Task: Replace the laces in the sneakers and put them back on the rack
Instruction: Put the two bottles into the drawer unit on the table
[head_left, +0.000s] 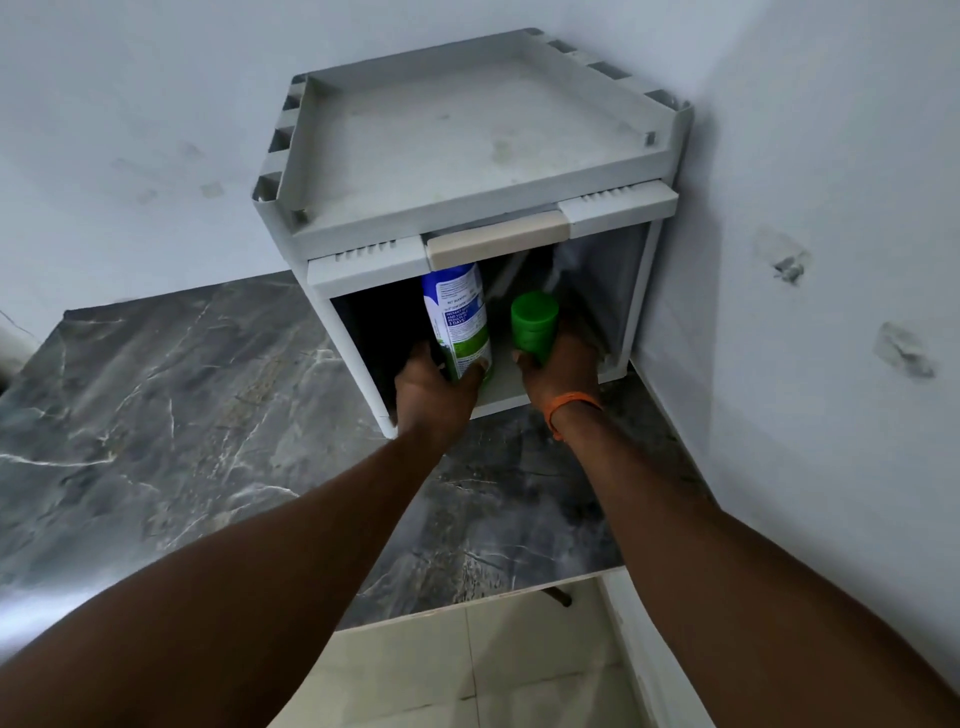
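Rack (467, 156), a white plastic box with a shallow tray top, stood on a dark marbled counter (156, 389), pushed into the corner where two pale walls (130, 104) met. Its front was open under a beige handle (493, 241), and both hands reached into the single compartment. The left hand (431, 395) had its fingers and thumb curled round the lower end of a spray can (457, 317), which tilted with its top hidden behind the handle. The can's label was white, blue and green; "3 DAYS" could be read, with "AND VISIBLE RESULTS IN" in smaller print above it, while the brand and the rest of the text were too small or turned away. The right hand (563, 364), an orange band (571, 405) on its wrist, gripped a thing with a ribbed green cap (535, 325); its body was covered by the fingers, so what it was could not be told. The two items stood just beside each other without touching. The compartment's left side was in deep shadow, and a greyish panel (613, 280) inside at the right was blurred. The right wall bore chipped marks (789, 265). Pale floor tiles (467, 665) showed beyond the counter's near edge, and both forearms were cut off by the frame.
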